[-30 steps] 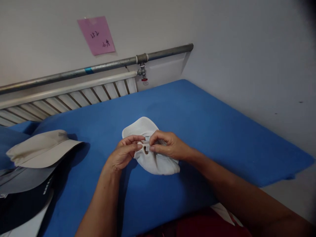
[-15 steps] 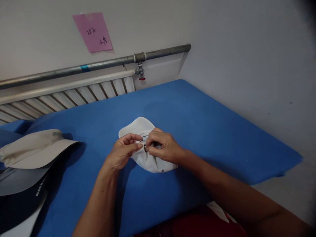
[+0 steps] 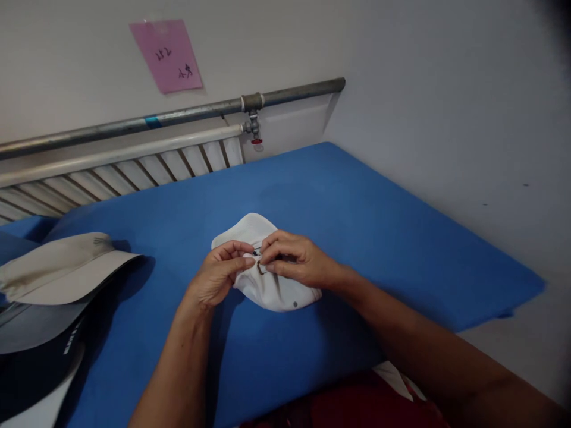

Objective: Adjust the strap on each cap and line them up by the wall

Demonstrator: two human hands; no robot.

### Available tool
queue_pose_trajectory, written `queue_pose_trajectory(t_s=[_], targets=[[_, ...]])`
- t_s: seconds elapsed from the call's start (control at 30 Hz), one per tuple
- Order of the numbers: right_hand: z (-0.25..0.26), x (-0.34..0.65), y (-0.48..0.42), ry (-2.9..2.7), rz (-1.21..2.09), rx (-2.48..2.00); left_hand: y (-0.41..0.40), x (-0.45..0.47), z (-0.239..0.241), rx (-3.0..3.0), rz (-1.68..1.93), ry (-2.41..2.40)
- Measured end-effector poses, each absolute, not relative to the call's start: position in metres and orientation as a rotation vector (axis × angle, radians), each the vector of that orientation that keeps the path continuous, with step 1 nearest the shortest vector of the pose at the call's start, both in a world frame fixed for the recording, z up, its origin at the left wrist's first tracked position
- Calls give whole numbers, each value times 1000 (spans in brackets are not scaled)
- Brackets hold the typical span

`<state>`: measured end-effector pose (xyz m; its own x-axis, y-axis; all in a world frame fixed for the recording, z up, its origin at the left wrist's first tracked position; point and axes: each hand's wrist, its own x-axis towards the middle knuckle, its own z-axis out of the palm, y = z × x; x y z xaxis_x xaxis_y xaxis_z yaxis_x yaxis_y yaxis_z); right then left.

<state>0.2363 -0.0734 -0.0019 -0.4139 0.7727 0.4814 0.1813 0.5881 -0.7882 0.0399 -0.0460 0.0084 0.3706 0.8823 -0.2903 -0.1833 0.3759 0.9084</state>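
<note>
A white cap lies on the blue padded surface, its brim pointing away from me. My left hand pinches the cap's back strap from the left, thumb and fingers closed. From the right, my right hand grips the same strap with closed fingers next to a small metal buckle. The two hands nearly touch over the buckle.
A stack of caps sits at the left edge: a beige cap on top, a grey one and a dark one below. A radiator and metal pipe run along the back wall under a pink note.
The hands have shifted slightly on the strap and the cap has turned a little, showing a small eyelet at its near side. The view has drifted a bit.
</note>
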Motion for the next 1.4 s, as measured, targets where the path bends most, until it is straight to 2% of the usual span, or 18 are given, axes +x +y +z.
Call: queue_pose_trajectory(t_s=[0.37, 0.77, 1.0, 1.27, 1.4], targets=[[-4, 224, -77, -1897, 751, -846, -46, 36, 5, 1010, 812, 932], [11, 241, -79, -1834, 1160, -1050, -44, 21, 2, 1149, 755, 886], [22, 244, -85, -1762, 1198, -1155, -47, 18, 9, 1635, 623, 807], [25, 253, -82, -1690, 1456, -1108, -56, 22, 16, 1495, 439, 823], [23, 249, -84, -1689, 1378, -1081, -57, 23, 18, 1555, 392, 840]])
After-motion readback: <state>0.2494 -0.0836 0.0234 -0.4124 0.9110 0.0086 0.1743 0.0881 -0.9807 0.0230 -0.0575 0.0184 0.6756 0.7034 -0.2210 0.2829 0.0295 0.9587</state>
